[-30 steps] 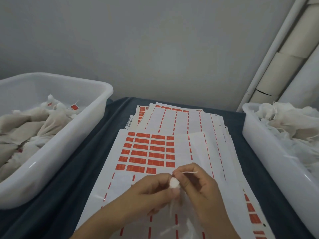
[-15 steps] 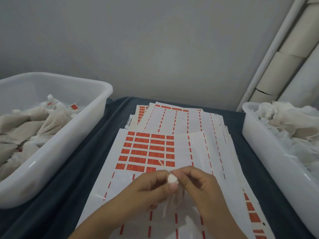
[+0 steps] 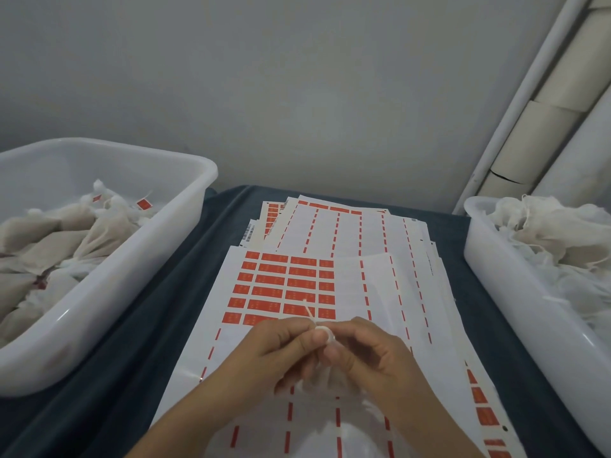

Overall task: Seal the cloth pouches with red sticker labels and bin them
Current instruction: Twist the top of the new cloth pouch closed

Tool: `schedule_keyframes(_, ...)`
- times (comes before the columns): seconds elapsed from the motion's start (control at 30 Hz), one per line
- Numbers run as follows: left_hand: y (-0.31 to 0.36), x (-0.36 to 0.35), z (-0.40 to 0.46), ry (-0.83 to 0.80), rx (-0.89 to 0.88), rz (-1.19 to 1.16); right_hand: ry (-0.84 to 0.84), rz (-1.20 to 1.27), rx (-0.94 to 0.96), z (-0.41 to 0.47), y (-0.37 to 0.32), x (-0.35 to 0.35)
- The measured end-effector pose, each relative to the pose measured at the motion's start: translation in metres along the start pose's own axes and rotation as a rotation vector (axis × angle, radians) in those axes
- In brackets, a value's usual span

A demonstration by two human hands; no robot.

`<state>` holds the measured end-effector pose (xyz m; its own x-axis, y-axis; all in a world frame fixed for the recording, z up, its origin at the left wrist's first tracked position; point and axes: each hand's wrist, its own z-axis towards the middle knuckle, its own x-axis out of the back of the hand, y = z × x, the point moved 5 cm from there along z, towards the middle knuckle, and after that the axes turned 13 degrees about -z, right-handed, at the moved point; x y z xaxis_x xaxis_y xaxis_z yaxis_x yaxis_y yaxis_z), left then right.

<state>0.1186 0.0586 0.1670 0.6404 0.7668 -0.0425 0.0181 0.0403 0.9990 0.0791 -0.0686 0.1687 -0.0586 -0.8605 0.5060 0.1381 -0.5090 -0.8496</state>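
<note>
My left hand [image 3: 281, 355] and my right hand [image 3: 367, 355] meet over the sticker sheets, both pinching the gathered neck of a white cloth pouch [image 3: 322, 333]. The pouch body [image 3: 344, 438] hangs below my hands, mostly hidden. Its thin drawstring [image 3: 309, 310] sticks up and to the left from the neck. Under my hands lies a sheet of red sticker labels [image 3: 284, 285], with a block of red labels left on it. The left bin [image 3: 139, 276] holds pouches that carry red labels.
The right white bin [image 3: 515, 292] is heaped with loose white cloth pouches. More label sheets [image 3: 347, 226] are stacked behind on the dark blue tablecloth [image 3: 178, 276]. Cardboard tubes [image 3: 535, 140] lean on the wall at the back right.
The drawstring pointed right a second ago and now points up and to the left. My hands have stayed in the same spot, working the pouch neck.
</note>
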Motion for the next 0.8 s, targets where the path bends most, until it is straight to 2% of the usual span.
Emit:
schedule_keyframes(0.2, -0.001, 0.001, 0.001, 0.013, 0.014, -0.041, 0.023, 0.079, -0.035, -0.003, 0.003, -0.006)
schedule_keyframes(0.37, 0.0, 0.002, 0.005, 0.083, 0.04, -0.083, 0.183, -0.149, -0.031, -0.003, 0.003, 0.003)
schedule_keyframes(0.47, 0.001, 0.002, 0.007, 0.113, 0.008, -0.059, 0.22, -0.187, -0.061, -0.003, 0.004, 0.009)
schedule_keyframes(0.63, 0.006, 0.005, 0.004, 0.17, -0.1, -0.149, 0.098, 0.12, -0.254, -0.001, 0.01, 0.003)
schedule_keyframes(0.7, 0.005, 0.003, 0.004, 0.148, -0.097, -0.169, 0.008, 0.3, -0.353, -0.002, 0.01, -0.003)
schedule_keyframes(0.8, 0.001, 0.0, 0.004, 0.108, -0.076, -0.197, -0.122, 0.537, -0.38, -0.004, 0.004, -0.012)
